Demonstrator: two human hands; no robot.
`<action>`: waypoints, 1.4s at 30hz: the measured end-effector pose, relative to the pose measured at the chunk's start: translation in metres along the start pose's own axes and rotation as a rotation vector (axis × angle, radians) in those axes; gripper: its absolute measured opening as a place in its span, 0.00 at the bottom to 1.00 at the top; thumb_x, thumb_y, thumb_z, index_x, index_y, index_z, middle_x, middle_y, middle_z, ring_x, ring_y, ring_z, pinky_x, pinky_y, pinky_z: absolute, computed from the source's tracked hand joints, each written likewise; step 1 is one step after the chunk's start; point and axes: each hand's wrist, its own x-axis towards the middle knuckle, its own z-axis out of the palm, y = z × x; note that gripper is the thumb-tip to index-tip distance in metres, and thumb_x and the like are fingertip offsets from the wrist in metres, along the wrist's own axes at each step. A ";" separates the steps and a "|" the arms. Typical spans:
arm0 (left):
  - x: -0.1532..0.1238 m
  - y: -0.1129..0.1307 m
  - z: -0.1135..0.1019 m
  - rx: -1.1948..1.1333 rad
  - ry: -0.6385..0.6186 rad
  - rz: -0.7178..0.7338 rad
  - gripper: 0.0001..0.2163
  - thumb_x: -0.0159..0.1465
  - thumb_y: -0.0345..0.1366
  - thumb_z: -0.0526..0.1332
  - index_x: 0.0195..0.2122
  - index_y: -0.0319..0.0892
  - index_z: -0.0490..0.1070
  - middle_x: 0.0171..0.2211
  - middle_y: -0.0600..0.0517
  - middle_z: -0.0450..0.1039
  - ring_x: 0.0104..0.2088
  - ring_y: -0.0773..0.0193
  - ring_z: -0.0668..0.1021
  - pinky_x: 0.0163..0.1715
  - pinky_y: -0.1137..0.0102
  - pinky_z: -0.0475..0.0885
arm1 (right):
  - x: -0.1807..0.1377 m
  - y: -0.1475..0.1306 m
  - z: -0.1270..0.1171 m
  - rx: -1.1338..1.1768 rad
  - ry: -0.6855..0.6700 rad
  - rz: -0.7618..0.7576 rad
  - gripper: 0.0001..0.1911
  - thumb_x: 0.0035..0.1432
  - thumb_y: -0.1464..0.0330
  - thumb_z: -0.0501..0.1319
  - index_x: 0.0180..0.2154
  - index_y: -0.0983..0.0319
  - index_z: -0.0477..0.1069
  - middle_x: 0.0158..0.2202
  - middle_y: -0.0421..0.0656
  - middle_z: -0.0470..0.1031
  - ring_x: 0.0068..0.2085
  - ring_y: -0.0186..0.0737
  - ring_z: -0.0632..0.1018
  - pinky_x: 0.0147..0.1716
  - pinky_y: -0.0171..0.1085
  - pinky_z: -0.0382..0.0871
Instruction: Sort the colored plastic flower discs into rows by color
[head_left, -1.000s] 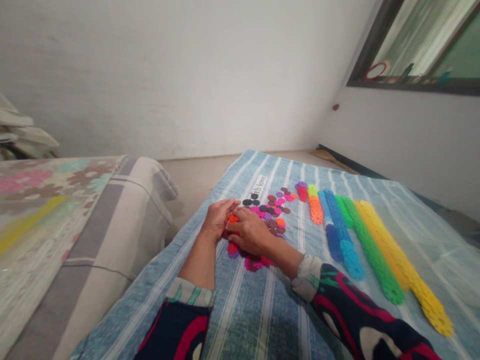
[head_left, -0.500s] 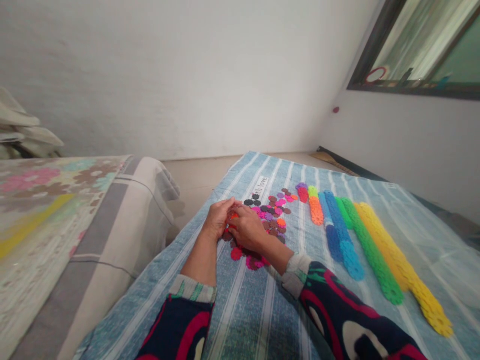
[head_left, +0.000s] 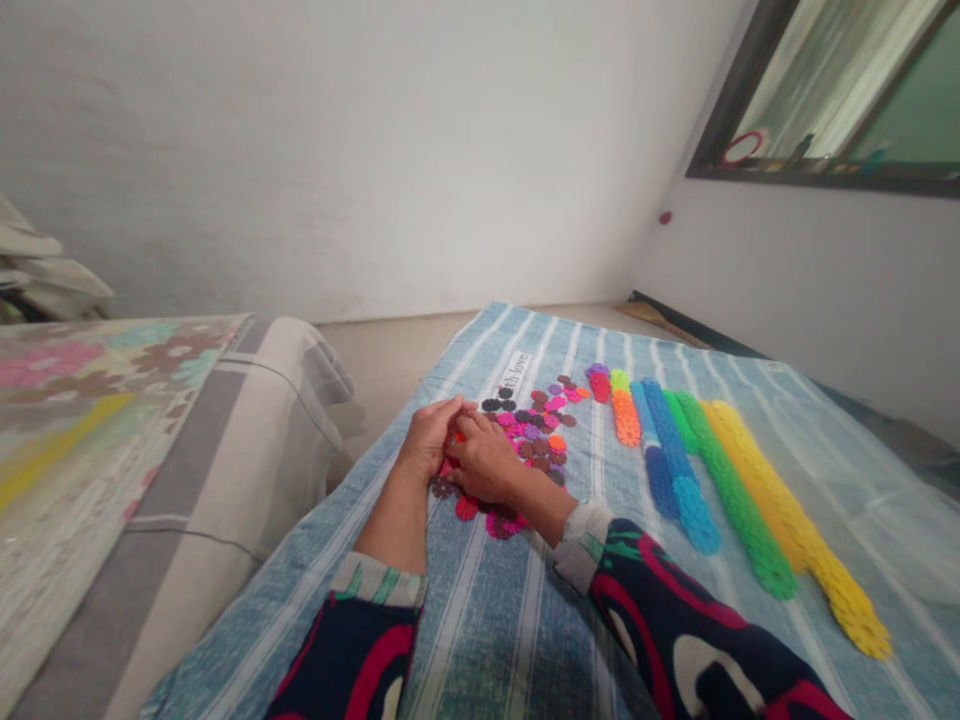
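My left hand [head_left: 430, 437] is curled at the left edge of a loose pile of notched plastic snowflake discs [head_left: 538, 448]. Between the hands a bit of orange-red snowflake disc [head_left: 458, 437] shows. The fingers of my right hand [head_left: 486, 458] reach across to the left palm and close on the same spot. How many discs are held is hidden by the fingers. Below the hands lie a brown disc [head_left: 443, 487] and a red disc [head_left: 466, 508]. Pink, purple, brown and black discs spread to the right and beyond.
Right of the pile, overlapping discs lie in coloured rows: orange [head_left: 627, 425], blue [head_left: 681, 470], green [head_left: 739, 510] and yellow [head_left: 810, 540]. All rest on a blue striped cloth [head_left: 480, 620]. At left stands another surface with a grey-and-white cover [head_left: 247, 430].
The whole view has shifted slightly, so everything sits a little further left. My hands stay together, with the right fingers slightly changed and less of the orange disc showing.
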 end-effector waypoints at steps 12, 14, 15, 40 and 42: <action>0.005 0.002 -0.001 0.028 0.016 0.000 0.12 0.46 0.39 0.71 0.26 0.34 0.77 0.28 0.46 0.79 0.33 0.61 0.80 0.38 0.68 0.75 | -0.002 0.044 -0.019 0.184 0.202 0.088 0.06 0.56 0.73 0.63 0.29 0.62 0.80 0.40 0.45 0.77 0.46 0.41 0.74 0.48 0.36 0.64; 0.005 0.002 -0.001 0.042 0.031 -0.011 0.11 0.46 0.38 0.71 0.26 0.34 0.77 0.29 0.45 0.80 0.33 0.60 0.80 0.39 0.67 0.75 | -0.009 0.073 -0.035 0.119 0.210 0.270 0.06 0.55 0.72 0.64 0.29 0.61 0.81 0.40 0.44 0.78 0.45 0.39 0.75 0.46 0.34 0.64; 0.005 0.002 -0.002 0.047 0.037 -0.014 0.11 0.47 0.38 0.71 0.26 0.34 0.77 0.29 0.45 0.80 0.33 0.60 0.80 0.39 0.66 0.75 | -0.014 0.089 -0.043 0.093 0.216 0.333 0.07 0.55 0.72 0.63 0.29 0.61 0.81 0.38 0.44 0.79 0.43 0.39 0.76 0.44 0.34 0.64; 0.001 0.003 -0.001 0.105 -0.005 -0.044 0.14 0.45 0.39 0.72 0.28 0.33 0.78 0.31 0.44 0.80 0.33 0.61 0.80 0.35 0.69 0.76 | -0.075 0.215 -0.071 -0.246 0.094 0.792 0.10 0.57 0.70 0.60 0.37 0.63 0.81 0.42 0.50 0.79 0.44 0.45 0.77 0.39 0.33 0.64; 0.001 0.003 0.000 0.102 -0.011 -0.051 0.14 0.46 0.39 0.72 0.29 0.33 0.78 0.31 0.43 0.80 0.33 0.61 0.80 0.35 0.70 0.76 | -0.075 0.209 -0.071 -0.256 0.103 0.753 0.10 0.59 0.70 0.60 0.38 0.63 0.80 0.43 0.52 0.78 0.47 0.47 0.75 0.42 0.35 0.64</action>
